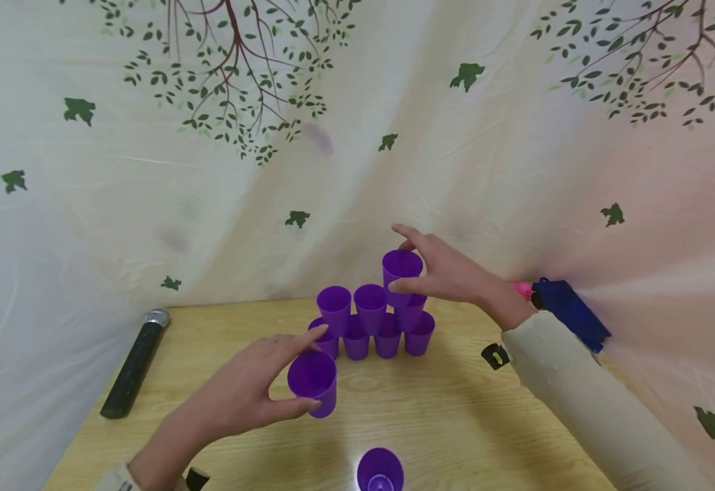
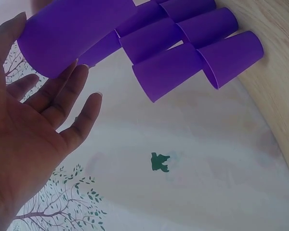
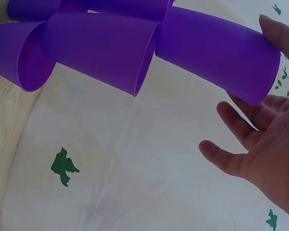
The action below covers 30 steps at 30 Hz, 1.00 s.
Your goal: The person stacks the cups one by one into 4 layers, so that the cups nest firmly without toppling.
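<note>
Purple plastic cups stand mouth up in two tiers: a bottom row of several cups (image 1: 356,346) and three cups (image 1: 370,315) on top of them. My right hand (image 1: 446,269) holds another purple cup (image 3: 216,53) between thumb and fingers near its rim. That cup's base meets the right end of the second tier. My left hand (image 1: 250,382) grips a purple cup (image 1: 320,392) in front of the stack's left side, thumb on the near side and fingers behind. In the left wrist view this held cup (image 2: 70,33) overlaps part of the stack.
One more purple cup (image 1: 380,470) stands at the front of the wooden table (image 1: 449,409). A black microphone (image 1: 136,365) lies at the left. On the right are a dark blue pouch (image 1: 569,314) and something pink (image 1: 522,289). A leaf-patterned curtain (image 1: 357,184) hangs right behind the table.
</note>
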### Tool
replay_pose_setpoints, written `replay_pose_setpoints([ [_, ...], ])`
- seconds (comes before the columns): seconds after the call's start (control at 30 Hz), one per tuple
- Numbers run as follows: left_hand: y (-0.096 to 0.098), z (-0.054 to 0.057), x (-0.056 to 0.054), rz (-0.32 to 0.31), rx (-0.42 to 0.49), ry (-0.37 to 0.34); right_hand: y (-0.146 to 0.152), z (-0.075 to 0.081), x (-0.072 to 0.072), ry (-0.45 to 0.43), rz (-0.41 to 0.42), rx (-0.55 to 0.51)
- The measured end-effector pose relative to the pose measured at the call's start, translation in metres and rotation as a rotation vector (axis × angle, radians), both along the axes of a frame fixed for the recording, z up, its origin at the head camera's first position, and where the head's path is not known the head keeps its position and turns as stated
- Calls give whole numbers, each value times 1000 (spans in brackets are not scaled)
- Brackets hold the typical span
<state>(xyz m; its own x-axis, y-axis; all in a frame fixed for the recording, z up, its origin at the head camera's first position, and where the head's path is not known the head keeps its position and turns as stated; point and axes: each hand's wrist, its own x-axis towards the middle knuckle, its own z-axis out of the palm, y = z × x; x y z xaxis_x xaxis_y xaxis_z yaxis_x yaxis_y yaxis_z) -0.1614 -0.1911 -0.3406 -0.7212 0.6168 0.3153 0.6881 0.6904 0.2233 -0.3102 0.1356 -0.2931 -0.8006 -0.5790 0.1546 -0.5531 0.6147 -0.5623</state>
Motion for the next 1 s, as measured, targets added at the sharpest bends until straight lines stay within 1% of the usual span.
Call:
replay_pose_setpoints([
  [0.23, 0, 0, 0, -15, -4, 45, -2, 1, -6, -6, 0, -4],
  [0.33, -1, -1, 0, -17, -4, 52, -4, 2, -8, -3, 1, 4],
  [0.7, -3, -1, -1, -18, 0, 49, -10, 2, -10, 23, -14, 18],
  [1.0, -4, 0, -2, -7, -2, 30, -12, 2, -12, 34, -11, 41],
])
